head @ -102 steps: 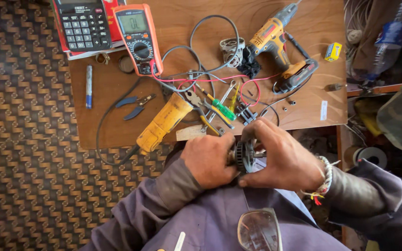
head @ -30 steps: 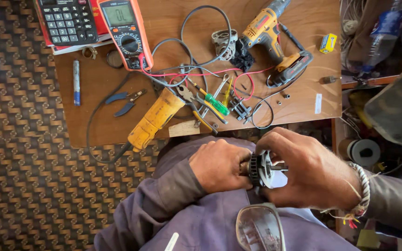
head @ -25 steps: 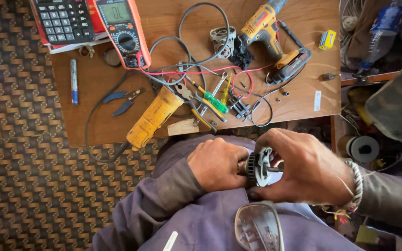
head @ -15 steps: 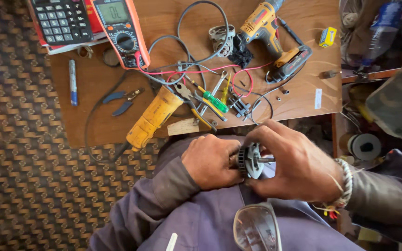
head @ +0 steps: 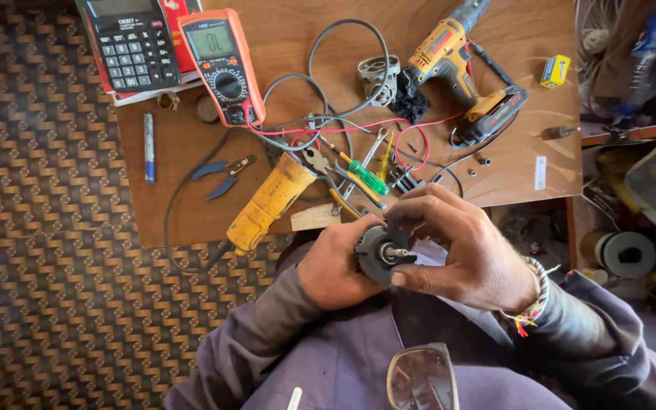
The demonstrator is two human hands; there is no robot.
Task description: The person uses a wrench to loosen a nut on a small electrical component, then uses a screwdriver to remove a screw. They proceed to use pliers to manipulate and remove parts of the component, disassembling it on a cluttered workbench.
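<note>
Two hands, head view: left hand (head: 335,266) wrapped around small round motor part (head: 377,254), held over lap, just near of counter (head: 176,212); right hand (head: 461,250) pinching its front, thumb beside protruding shaft. Judgement: steady body firmly, work shaft end with fingertips only, keep clear of yellow grinder (head: 271,201) and wires.

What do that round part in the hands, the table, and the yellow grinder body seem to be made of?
Round part: looks like dark metal, with a bright steel-like shaft at its centre. Table: wood or wood veneer, brown with visible grain, matte. Yellow grinder body: probably moulded plastic, scuffed and dull.
</note>
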